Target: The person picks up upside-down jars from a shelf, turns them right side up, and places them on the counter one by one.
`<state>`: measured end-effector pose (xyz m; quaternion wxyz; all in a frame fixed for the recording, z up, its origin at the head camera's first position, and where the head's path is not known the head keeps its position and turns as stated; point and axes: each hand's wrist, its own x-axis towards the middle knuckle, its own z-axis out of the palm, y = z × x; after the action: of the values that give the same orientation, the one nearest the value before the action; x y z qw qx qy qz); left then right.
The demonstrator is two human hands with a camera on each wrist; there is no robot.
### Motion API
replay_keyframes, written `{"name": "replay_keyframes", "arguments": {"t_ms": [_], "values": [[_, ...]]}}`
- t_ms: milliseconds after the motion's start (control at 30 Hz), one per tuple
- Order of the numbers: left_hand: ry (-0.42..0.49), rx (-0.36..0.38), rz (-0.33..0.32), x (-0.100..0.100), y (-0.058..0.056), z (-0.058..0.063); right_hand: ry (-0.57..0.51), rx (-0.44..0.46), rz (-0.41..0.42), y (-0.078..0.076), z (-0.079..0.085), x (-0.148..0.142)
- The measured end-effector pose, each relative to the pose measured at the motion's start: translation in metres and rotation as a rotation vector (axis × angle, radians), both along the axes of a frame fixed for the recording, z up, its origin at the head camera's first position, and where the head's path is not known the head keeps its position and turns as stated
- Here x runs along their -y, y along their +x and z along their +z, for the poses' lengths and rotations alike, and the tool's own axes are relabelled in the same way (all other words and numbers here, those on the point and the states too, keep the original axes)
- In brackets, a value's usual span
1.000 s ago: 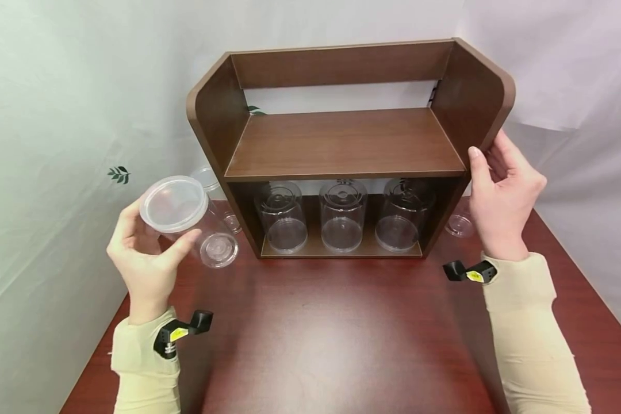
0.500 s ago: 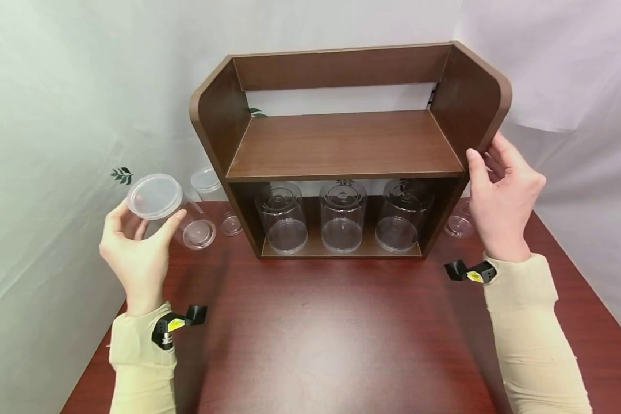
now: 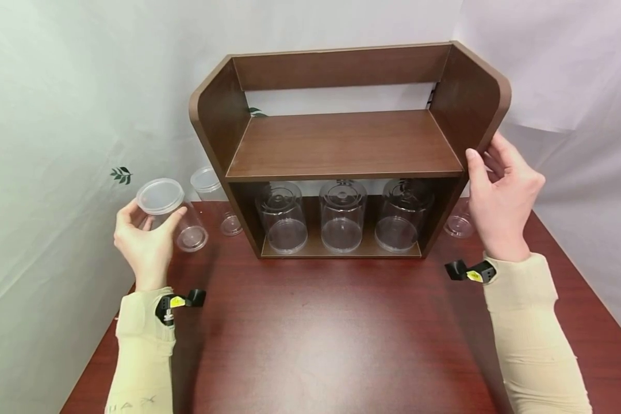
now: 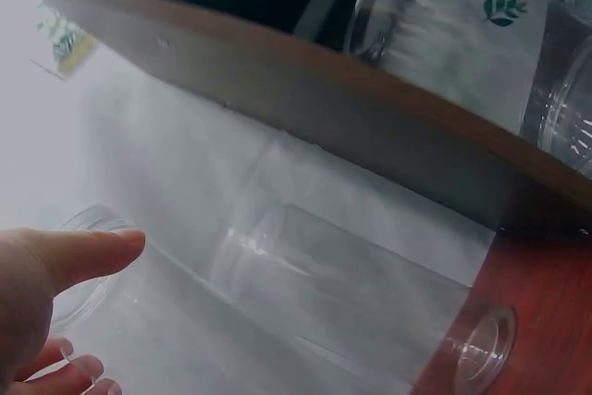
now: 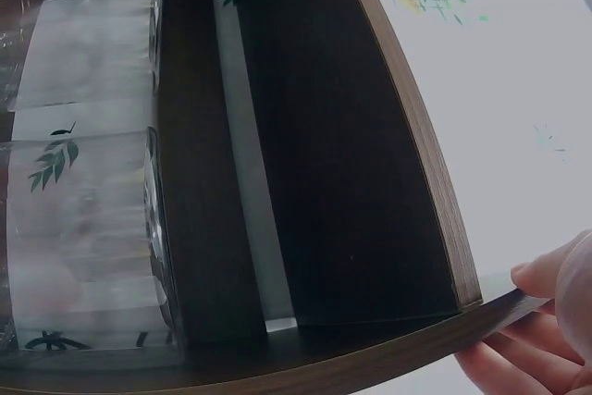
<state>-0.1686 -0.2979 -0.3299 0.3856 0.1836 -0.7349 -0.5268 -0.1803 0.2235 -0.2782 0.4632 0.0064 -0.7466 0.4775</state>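
Observation:
My left hand [image 3: 146, 247] grips a clear plastic jar [image 3: 182, 221] just below its translucent lid, at the left of the table. The jar is slightly tilted in the head view; whether its base touches the table I cannot tell. Another lidded clear jar [image 3: 227, 210] stands behind it, close to the left side of the brown wooden shelf [image 3: 341, 144]. On the far side, my right hand [image 3: 504, 198] holds the shelf's right side panel [image 5: 416, 349], with the thumb on its front edge. In the left wrist view my thumb [image 4: 88, 256] lies along the held jar's rim.
Three upturned clear jars, among them the middle one [image 3: 342, 218], stand in the shelf's lower compartment. One more clear container [image 3: 459, 224] shows partly behind my right hand. White cloth [image 3: 57, 115] hangs behind and beside the red-brown table [image 3: 331, 333].
My left hand has carried the jar left and down, away from the shelf, then slightly right. The jar behind it shows more fully. My right hand has kept its hold on the shelf.

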Motion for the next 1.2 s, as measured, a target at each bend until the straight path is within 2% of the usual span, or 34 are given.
{"name": "replay_keyframes", "arguments": {"t_ms": [200, 500, 633, 767, 933, 1067, 1200], "values": [[0.038, 0.093, 0.019, 0.013, -0.024, -0.005, 0.004, 0.012, -0.012, 0.001, 0.000, -0.001], [0.102, 0.138, -0.019, 0.026, -0.055, -0.007, 0.026, -0.003, -0.017, 0.001, 0.000, -0.001], [0.145, 0.146, -0.035, 0.029, -0.062, -0.012, 0.029, -0.004, -0.019, 0.001, -0.001, 0.000], [0.139, 0.185, -0.045, 0.032, -0.067, -0.015, 0.034, -0.010, -0.020, 0.001, -0.001, 0.000], [0.173, 0.187, -0.061, 0.036, -0.074, -0.021, 0.046, -0.016, -0.019, 0.001, -0.002, -0.001], [0.197, 0.154, -0.078, 0.038, -0.077, -0.024, 0.035, -0.007, -0.024, 0.000, -0.002, -0.001], [0.218, 0.105, -0.122, 0.039, -0.077, -0.025, 0.035, 0.000, -0.031, 0.000, -0.002, -0.001]]}}
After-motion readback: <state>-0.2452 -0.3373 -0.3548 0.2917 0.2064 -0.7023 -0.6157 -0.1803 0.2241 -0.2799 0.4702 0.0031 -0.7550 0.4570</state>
